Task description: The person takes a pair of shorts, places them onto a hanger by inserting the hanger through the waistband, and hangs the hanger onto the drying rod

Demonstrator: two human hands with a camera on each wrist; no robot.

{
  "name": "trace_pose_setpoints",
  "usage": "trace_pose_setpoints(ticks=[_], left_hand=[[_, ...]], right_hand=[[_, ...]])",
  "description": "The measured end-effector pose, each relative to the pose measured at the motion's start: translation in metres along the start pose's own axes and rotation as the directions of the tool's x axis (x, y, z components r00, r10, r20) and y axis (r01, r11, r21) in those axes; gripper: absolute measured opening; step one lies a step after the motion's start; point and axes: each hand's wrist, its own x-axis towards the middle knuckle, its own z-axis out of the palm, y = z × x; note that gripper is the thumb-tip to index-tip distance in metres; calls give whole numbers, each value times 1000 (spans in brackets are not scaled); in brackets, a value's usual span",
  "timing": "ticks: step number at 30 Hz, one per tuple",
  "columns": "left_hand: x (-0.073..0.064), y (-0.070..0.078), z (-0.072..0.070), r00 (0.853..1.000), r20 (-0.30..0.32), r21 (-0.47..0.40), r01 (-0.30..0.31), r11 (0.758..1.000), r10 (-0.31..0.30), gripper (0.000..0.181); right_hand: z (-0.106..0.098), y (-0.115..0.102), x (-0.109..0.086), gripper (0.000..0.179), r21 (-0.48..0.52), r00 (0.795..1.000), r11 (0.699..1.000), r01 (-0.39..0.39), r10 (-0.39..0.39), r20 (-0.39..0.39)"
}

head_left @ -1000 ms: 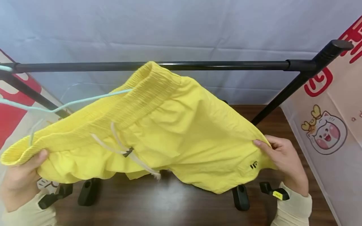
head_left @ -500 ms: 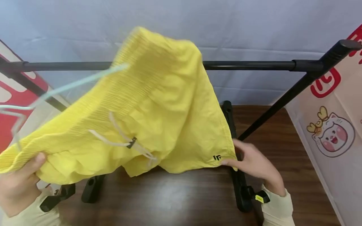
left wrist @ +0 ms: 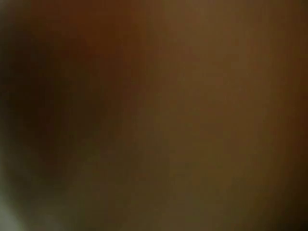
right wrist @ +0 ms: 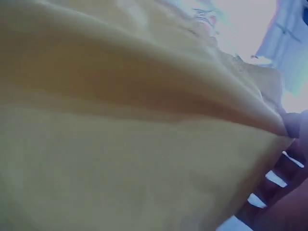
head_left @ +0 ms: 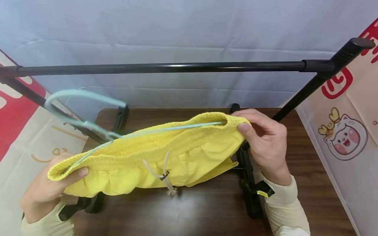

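Observation:
Yellow drawstring shorts (head_left: 189,150) hang between both hands in the head view, waistband upward and held ajar. A light-blue hanger (head_left: 88,126) lies with its shoulders inside the waistband, its blurred hook rising to the left. My left hand (head_left: 44,186) pinches the left end of the waistband, thumb in front. With thumb and fingers, my right hand (head_left: 267,144) grips the right end of the waistband, beside the hanger's tip. White cords with a dark toggle (head_left: 164,175) dangle at the front. The right wrist view is mostly filled by the shorts' cloth (right wrist: 120,159); the left wrist view is dark and blurred.
A black rack's top bar (head_left: 177,68) crosses behind the shorts, and its right post (head_left: 313,87) slants down to a foot (head_left: 251,196). Pale sheeting (head_left: 183,29) hangs behind, printed panels (head_left: 345,137) stand at the sides, and wooden floor (head_left: 189,213) lies below.
My right hand has left the leg hem and moved left to the waistband's right end. The shorts have come down below the bar, and the hanger's tip now lies inside the waistband's right end.

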Motion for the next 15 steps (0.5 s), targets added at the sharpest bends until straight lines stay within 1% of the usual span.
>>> trace_pose_setpoints(ticks=[1,2,3,4,5,6,7,8,9,11,13,15], left_hand=[[-1,-1,-1,999,-31,10,28,1000,-28,54],[-1,-2,-2,998,-39,-20,40,999,-41,55],[1,-3,-2,999,-32,-49,25,999,-26,53],[3,-3,-2,1000,-23,-68,-1,998,0,52],[7,-4,-1,999,-10,-76,-48,996,47,51],[9,-4,0,995,20,-74,-92,993,94,49],[13,-2,1,992,66,-66,-104,992,108,48],[17,-2,2,984,121,-70,-125,990,132,46],[19,0,3,976,171,-51,-129,990,136,46],[22,2,5,953,271,-22,-133,991,134,45],[23,4,6,934,350,67,-100,993,71,43],[26,4,8,914,405,137,-65,988,5,38]], right_hand=[[-1,2,0,18,36,999,999,-13,14,-42],[-2,5,0,16,86,997,996,-22,28,-78],[-3,8,-1,16,138,994,990,-31,45,-102],[-3,11,-2,16,186,991,982,-40,63,-119],[-4,14,-3,16,234,988,971,-52,83,-127],[-4,16,-4,15,257,987,964,-66,102,-127],[-6,17,-5,15,243,986,967,-82,114,-122],[-7,18,-6,14,210,986,973,-98,124,-114],[-9,18,-8,13,180,986,977,-112,131,-99],[-11,17,-10,12,108,989,985,-132,139,-54],[-14,17,-11,12,46,990,989,-142,143,-1],[-16,17,-10,13,15,987,988,-155,155,47]])
